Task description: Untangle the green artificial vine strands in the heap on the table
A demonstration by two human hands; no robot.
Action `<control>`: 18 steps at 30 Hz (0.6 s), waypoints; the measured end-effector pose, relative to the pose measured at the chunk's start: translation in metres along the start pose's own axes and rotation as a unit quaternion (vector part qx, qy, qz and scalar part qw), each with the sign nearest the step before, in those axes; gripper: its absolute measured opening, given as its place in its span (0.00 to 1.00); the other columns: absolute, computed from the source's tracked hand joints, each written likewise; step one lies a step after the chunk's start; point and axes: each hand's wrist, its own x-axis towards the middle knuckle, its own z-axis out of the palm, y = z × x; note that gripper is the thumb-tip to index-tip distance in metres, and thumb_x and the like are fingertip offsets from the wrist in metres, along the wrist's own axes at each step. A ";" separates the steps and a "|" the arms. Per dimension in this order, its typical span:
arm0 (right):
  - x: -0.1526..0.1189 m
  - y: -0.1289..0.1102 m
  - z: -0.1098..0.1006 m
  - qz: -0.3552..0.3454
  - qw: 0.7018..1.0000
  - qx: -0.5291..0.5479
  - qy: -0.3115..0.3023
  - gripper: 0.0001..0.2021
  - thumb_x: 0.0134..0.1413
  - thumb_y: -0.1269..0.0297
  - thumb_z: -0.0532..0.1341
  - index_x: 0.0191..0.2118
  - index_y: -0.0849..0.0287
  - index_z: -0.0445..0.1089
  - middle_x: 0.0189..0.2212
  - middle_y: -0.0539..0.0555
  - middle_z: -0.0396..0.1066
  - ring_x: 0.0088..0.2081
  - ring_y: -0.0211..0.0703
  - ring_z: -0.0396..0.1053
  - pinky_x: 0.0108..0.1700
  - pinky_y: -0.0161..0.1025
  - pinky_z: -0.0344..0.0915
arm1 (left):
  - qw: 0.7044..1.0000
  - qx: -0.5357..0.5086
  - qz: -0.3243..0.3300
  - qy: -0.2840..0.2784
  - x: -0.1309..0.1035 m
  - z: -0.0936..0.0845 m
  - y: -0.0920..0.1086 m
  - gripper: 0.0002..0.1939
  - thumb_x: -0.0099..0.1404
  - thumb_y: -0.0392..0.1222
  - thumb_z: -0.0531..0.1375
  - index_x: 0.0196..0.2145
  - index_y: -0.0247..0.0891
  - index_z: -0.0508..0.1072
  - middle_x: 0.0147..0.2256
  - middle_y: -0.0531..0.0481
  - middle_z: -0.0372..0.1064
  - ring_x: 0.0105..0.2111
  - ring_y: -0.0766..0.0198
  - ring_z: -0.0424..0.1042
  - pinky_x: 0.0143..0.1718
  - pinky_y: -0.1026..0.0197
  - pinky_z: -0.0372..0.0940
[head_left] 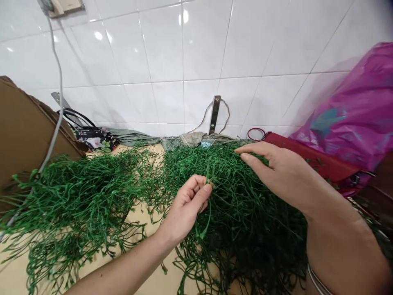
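My left hand (188,207) pinches a thin green artificial plant stem (209,215) between thumb and forefinger. One end of the stem points up past the fingertips and the other hangs below the thumb. My right hand (284,174) is held over the large heap of green stems (245,205), its fingers stretched out and the thumb apart from them, with nothing visible between. This heap of tangled, branching stems spreads under and around both hands. A second pile of the same stems (89,192) lies to the left on the pale tabletop (139,215).
A brown cardboard box (27,119) stands at the left, with a grey cable (58,69) hanging in front. Behind are a dark floral bag (95,137) and a metal bracket (215,114) against the tiled wall. A red bag (310,155) and a purple plastic bag (346,110) stand right.
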 end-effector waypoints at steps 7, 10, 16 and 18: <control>0.001 -0.024 0.016 -0.072 0.956 0.188 -0.215 0.12 0.60 0.55 0.60 0.45 0.51 0.78 0.47 0.50 0.79 0.51 0.46 0.74 0.55 0.40 0.66 | 1.000 -0.016 -0.013 0.002 -0.002 0.000 -0.002 0.15 0.69 0.52 0.61 0.34 0.39 0.65 0.25 0.59 0.50 0.23 0.71 0.48 0.25 0.67 0.47; 0.002 -0.022 0.019 -0.087 0.947 0.197 -0.238 0.08 0.60 0.62 0.58 0.37 0.53 0.75 0.40 0.48 0.79 0.45 0.43 0.75 0.50 0.38 0.66 | 1.000 -0.014 -0.009 -0.004 -0.002 -0.002 -0.003 0.14 0.70 0.51 0.60 0.33 0.39 0.64 0.25 0.59 0.50 0.23 0.71 0.48 0.25 0.67 0.46; -0.001 -0.029 0.018 -0.096 0.965 0.103 -0.221 0.07 0.55 0.69 0.57 0.33 0.54 0.73 0.27 0.45 0.74 0.29 0.37 0.68 0.34 0.34 0.60 | 1.000 -0.001 -0.019 0.001 -0.002 -0.003 0.000 0.17 0.70 0.53 0.59 0.31 0.38 0.63 0.24 0.59 0.49 0.23 0.70 0.46 0.24 0.65 0.45; -0.002 -0.033 0.022 -0.102 0.974 0.073 -0.190 0.07 0.53 0.72 0.57 0.30 0.55 0.71 0.25 0.45 0.71 0.27 0.36 0.65 0.32 0.34 0.58 | 1.000 0.001 -0.023 0.007 -0.001 -0.003 0.002 0.18 0.69 0.54 0.60 0.30 0.39 0.62 0.23 0.60 0.49 0.23 0.70 0.46 0.24 0.65 0.45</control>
